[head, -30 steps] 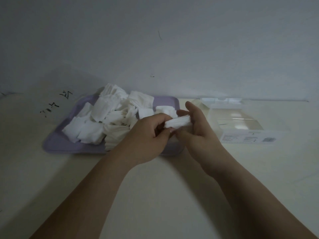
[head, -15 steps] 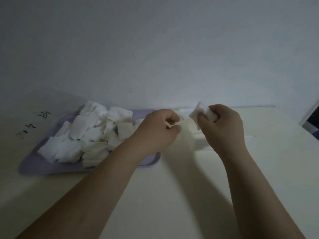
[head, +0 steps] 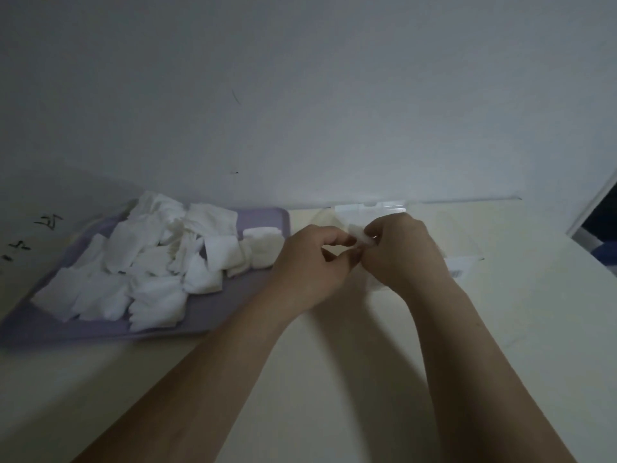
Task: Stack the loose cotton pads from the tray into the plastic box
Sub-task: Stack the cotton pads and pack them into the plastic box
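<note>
Dim light covers a cream worktop (head: 334,379) set against a bare pale wall (head: 300,95). Two bare forearms reach in from the lower edge. At centre, the right hand (head: 404,252) curls its fingers and pinches a small white cotton pad (head: 360,236). Only a slanted corner of it shows, so its long axis cannot be read. The left hand (head: 307,265), fingers also curled, meets that pad at the fingertips; whether it grips is unclear. Both hands cover a clear plastic box (head: 464,262), faint and mostly hidden, with its labelled near wall peeking out beside the right wrist. Left of the hands, a lilac tray (head: 260,218) holds loose pads (head: 140,262) heaped at all angles.
</note>
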Demonstrator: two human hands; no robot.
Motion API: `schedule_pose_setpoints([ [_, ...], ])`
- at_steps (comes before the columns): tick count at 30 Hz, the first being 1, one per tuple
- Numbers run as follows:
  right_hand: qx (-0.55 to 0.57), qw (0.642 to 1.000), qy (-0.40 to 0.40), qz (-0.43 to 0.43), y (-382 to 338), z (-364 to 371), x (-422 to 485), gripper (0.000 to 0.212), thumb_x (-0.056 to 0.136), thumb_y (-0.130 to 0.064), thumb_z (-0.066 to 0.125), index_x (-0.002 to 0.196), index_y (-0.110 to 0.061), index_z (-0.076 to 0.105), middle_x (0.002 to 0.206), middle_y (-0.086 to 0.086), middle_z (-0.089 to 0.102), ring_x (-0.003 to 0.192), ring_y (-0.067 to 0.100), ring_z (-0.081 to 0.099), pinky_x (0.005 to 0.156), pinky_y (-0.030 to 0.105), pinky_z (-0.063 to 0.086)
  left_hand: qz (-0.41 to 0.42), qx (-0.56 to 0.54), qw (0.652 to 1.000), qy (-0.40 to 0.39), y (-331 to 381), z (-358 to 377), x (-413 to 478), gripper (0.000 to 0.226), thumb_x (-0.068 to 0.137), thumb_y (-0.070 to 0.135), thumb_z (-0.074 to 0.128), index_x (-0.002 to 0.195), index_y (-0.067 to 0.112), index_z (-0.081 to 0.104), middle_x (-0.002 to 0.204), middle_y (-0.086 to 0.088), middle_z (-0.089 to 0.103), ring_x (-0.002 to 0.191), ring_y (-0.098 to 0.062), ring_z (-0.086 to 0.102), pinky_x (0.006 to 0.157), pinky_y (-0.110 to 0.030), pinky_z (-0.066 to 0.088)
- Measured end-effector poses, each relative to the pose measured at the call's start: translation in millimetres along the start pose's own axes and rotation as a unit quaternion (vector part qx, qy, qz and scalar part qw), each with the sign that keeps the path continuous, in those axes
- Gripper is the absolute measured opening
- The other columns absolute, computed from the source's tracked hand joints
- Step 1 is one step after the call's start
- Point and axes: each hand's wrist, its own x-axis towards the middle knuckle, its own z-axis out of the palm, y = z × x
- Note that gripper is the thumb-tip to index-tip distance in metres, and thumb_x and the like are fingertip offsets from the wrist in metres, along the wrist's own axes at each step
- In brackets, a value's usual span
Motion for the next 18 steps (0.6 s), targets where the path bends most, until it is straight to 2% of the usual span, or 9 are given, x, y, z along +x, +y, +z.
schedule_pose_setpoints([
  [2,0.017,1.0,-0.01,-0.016,2,-3,0,0.014,0.084,-0.014,0.068,0.094,-0.012,0.077,0.084,0.006,0.074,0.079,0.026,0.07,0.068,0.035,0.057,0.001,-0.004,1.0,-0.002,-2,0,0,0.023,0.088,0.043,0.08,0.108,0.033,0.078,0.08,0.026,0.064,0.068,0.004,0.064,0.072,-0.019,0.049],
  [4,0.02,0.999,0.02,-0.018,4,-2,0,0.013,0.084,-0.014,0.068,0.093,-0.014,0.078,0.083,0.006,0.074,0.082,0.028,0.07,0.071,0.037,0.06,0.007,-0.001,1.0,0.0,-3,2,0,0.024,0.087,0.044,0.08,0.109,0.033,0.079,0.087,0.028,0.065,0.073,0.004,0.065,0.075,-0.019,0.052],
  [7,-0.008,0.997,0.07,-0.001,3,6,2,0.015,0.085,-0.019,0.069,0.097,-0.023,0.077,0.086,0.0,0.072,0.082,0.026,0.066,0.066,0.03,0.048,0.014,0.007,1.0,0.0,-6,4,2,0.023,0.088,0.043,0.079,0.109,0.034,0.08,0.101,0.024,0.067,0.077,0.004,0.066,0.081,-0.022,0.055],
  [10,-0.017,0.999,0.05,0.003,4,7,3,0.014,0.09,-0.027,0.07,0.101,-0.029,0.078,0.093,-0.001,0.074,0.084,0.025,0.066,0.069,0.03,0.048,0.014,0.015,1.0,-0.005,-3,4,1,0.021,0.089,0.044,0.078,0.108,0.035,0.08,0.1,0.023,0.066,0.076,0.005,0.066,0.079,-0.022,0.055],
  [12,-0.005,1.0,0.022,-0.007,5,3,1,0.019,0.092,-0.028,0.069,0.108,-0.031,0.078,0.102,-0.004,0.076,0.096,0.023,0.069,0.08,0.032,0.054,0.013,0.014,1.0,-0.006,-3,3,0,0.023,0.089,0.045,0.078,0.109,0.035,0.079,0.097,0.022,0.064,0.075,0.007,0.065,0.077,-0.019,0.053],
  [15,0.01,1.0,-0.007,-0.019,4,0,-3,0.027,0.092,-0.02,0.062,0.112,-0.028,0.077,0.109,-0.004,0.076,0.104,0.022,0.069,0.09,0.036,0.056,0.031,0.034,0.999,-0.026,-6,0,-5,0.025,0.092,0.036,0.075,0.117,0.035,0.076,0.11,0.019,0.066,0.08,0.006,0.065,0.083,-0.02,0.052],
  [18,0.017,0.999,0.037,-0.012,3,1,-5,0.04,0.088,-0.01,0.056,0.119,-0.029,0.074,0.112,-0.004,0.074,0.108,0.023,0.066,0.091,0.037,0.054,0.056,0.05,0.997,-0.009,-13,-16,-7,0.022,0.091,0.026,0.074,0.113,0.028,0.077,0.114,0.013,0.068,0.085,-0.002,0.067,0.086,-0.023,0.053],
])
